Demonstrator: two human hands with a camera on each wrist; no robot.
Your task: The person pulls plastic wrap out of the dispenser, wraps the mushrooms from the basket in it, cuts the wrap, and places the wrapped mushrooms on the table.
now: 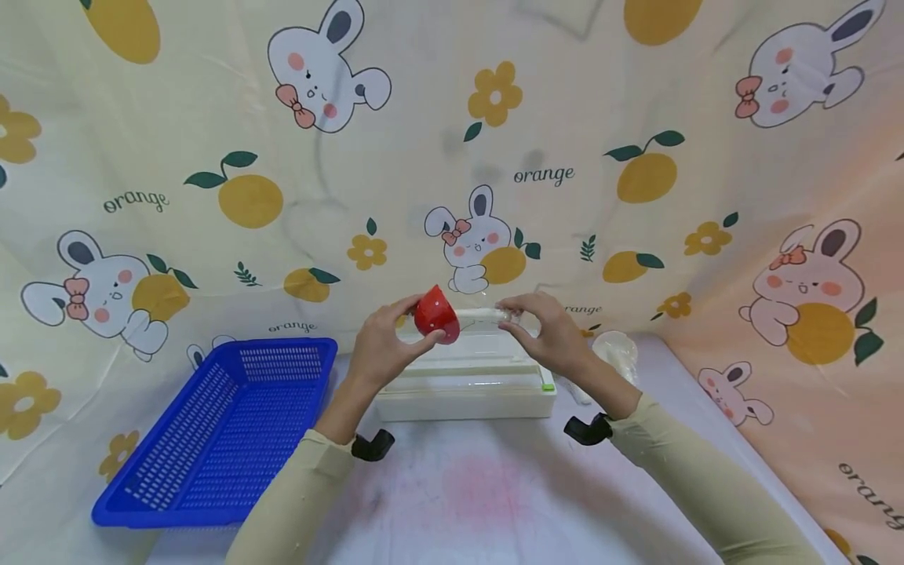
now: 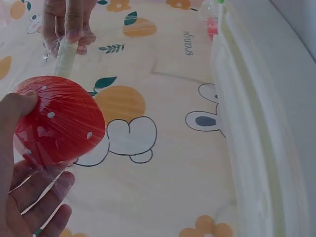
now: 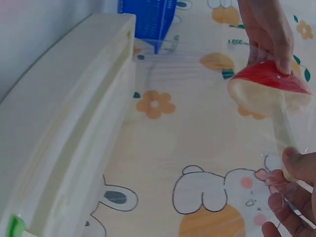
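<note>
A toy mushroom (image 1: 435, 315) with a red, white-dotted cap and a pale stem is held up sideways above a white cling film dispenser (image 1: 459, 406). Clear cling film (image 2: 81, 98) covers the cap and stem. My left hand (image 1: 377, 347) grips the cap between thumb and fingers, as the left wrist view also shows. At the other end, my right hand (image 1: 554, 337) pinches the stem's tip, with crumpled film around its fingertips (image 3: 291, 163). A green slider (image 1: 548, 387) sits at the dispenser's right end.
A blue plastic basket (image 1: 236, 424) stands on the left of the white-covered table (image 1: 459, 486). Behind my right wrist lies a pale, shiny object (image 1: 616, 353), partly hidden by the arm. A patterned cloth (image 1: 424, 157) hangs at the back.
</note>
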